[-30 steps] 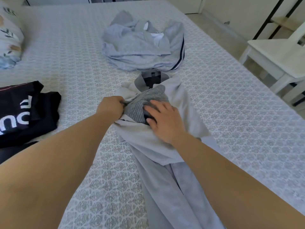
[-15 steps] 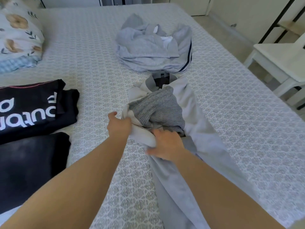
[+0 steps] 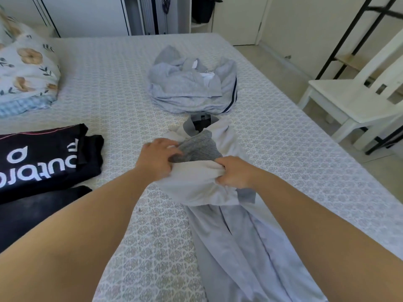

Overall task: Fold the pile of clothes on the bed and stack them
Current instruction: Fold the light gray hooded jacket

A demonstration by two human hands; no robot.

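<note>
The pale grey garment [image 3: 220, 186] lay at centre frame on the bed [image 3: 113, 88], its bunched fold gripped by the left hand [image 3: 158, 159] and right hand [image 3: 234, 172], fingers curled.

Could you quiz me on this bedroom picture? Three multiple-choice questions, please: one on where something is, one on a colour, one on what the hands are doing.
1. Where does the crumpled grey pile of clothes lie?
A. on the white chair
B. on the bed, beyond the garment being handled
C. on the floor

2. What colour is the folded top with white lettering?
A. red
B. yellow
C. black

3. What is the right hand doing?
A. gripping a bunched fold of the pale grey garment
B. resting flat on the chair
C. holding a pillow

Answers:
1. B: the pile sits mid-bed, farther from the camera than both hands.
2. C: its cloth is black, at the bed's left side.
3. A: its fingers curl round the fold, while the left hand grips the same garment beside it.
</note>
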